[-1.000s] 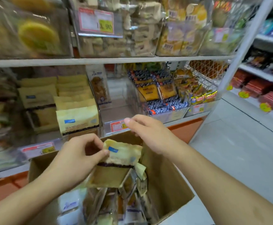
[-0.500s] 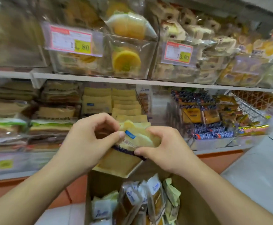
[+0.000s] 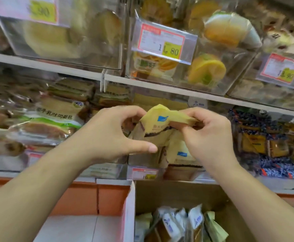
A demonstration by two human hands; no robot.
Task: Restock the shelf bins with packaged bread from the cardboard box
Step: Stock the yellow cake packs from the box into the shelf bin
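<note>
A yellow bread packet point(image 3: 158, 124) with a blue logo and a dark stripe is held up at the mouth of a clear shelf bin point(image 3: 148, 161) on the middle shelf. My left hand point(image 3: 111, 135) grips its left side, thumb underneath. My right hand point(image 3: 207, 135) pinches its crumpled top right edge. More yellow packets of the same kind point(image 3: 181, 154) stand in the bin behind it. Below, the open cardboard box point(image 3: 183, 196) holds several packaged breads point(image 3: 179, 222) standing on end.
Clear bins of round yellow buns point(image 3: 207, 69) with price tags point(image 3: 162, 41) fill the upper shelf. Green-striped sandwich loaves point(image 3: 43, 126) lie to the left, blue and orange snack packs point(image 3: 268, 142) to the right. An orange base panel point(image 3: 83, 198) runs under the shelf.
Both hands have lifted the yellow packet out of the box and up to the shelf bin. My right hand now pinches its top edge. The view has tilted upward.
</note>
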